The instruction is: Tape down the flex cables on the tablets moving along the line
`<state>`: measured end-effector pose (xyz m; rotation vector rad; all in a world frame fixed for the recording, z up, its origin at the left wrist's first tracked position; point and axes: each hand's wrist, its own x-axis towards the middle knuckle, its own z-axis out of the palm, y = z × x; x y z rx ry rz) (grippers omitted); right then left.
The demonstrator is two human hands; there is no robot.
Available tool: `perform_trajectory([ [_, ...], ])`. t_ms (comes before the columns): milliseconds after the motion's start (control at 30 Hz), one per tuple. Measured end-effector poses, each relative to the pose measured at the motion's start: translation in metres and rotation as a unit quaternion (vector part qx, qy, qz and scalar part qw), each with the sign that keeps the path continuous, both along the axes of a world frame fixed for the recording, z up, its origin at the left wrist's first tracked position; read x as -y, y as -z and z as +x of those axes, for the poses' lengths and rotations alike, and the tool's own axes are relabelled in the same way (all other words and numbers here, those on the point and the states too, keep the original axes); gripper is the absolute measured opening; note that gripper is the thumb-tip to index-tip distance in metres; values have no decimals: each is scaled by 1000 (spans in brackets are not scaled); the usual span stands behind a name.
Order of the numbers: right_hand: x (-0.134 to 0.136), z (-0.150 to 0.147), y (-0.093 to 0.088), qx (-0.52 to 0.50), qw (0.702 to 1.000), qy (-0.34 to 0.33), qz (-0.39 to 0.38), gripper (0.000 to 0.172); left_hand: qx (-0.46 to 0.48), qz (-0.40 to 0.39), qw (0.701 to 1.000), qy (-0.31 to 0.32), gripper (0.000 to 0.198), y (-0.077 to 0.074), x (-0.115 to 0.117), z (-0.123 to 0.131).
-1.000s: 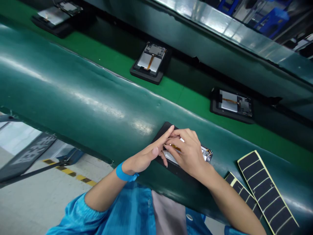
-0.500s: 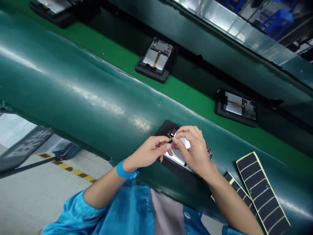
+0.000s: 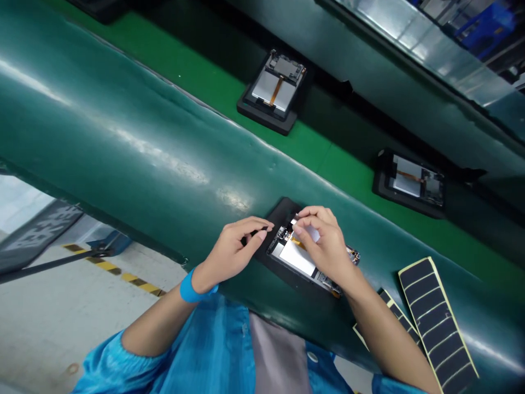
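Observation:
An opened tablet-like device [image 3: 296, 259] with a white battery and exposed circuit parts lies on a black tray [image 3: 281, 210] in front of me. My left hand [image 3: 232, 249] is just left of the device, its thumb and forefinger closed on a small black piece [image 3: 266, 228]. Over the device's upper part, my right hand [image 3: 328, 243] has thumb and fingers pinched together near its far edge. Whatever sits between those right fingertips is too small and covered to make out.
Two sheets of black stickers, a wide one [image 3: 438, 320] and a narrower one [image 3: 396, 307], lie right of my right forearm. On the green belt beyond the rounded ledge [image 3: 172, 164] stand similar opened devices [image 3: 279, 82] [image 3: 412, 178] on black trays.
My left hand has drawn away leftward from the right hand with the small black piece, uncovering more of the device. My right hand stays over the device. The view has shifted slightly.

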<state>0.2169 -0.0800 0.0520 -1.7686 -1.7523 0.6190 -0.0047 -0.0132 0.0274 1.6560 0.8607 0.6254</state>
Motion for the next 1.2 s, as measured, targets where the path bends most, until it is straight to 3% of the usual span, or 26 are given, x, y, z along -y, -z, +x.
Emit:
perform_trajectory([
  [133, 9, -4, 9, 35, 996, -58, -59, 12, -38, 236, 971, -6, 18, 12, 5, -9],
  [300, 11, -4, 14, 70, 994, -48, -63, 15, -112, 344, 929, 77, 21, 17, 13, -7],
  [467, 8, -2, 17, 63, 996, -38, -45, 13, -147, 363, 911, 130, 28, 16, 14, -1],
  [733, 6, 3, 11, -76, 995, 71, -14, 11, -141, 347, 923, 90, 27, 18, 13, -3],
  [867, 12, 11, 4, -99, 989, 113, -8, 13, -138, 346, 923, 93, 27, 17, 16, -3],
  [967, 23, 14, 1, -87, 987, 135, -3, 8, -138, 337, 928, 84, 25, 16, 19, 0],
  [1067, 36, 12, 1, -41, 988, 147, 3, 20, -147, 316, 936, 43, 17, 12, 20, 5],
  [1200, 52, 3, 5, 54, 993, 105, 32, 31, -181, 283, 942, -4, 7, 3, 21, 18],
])
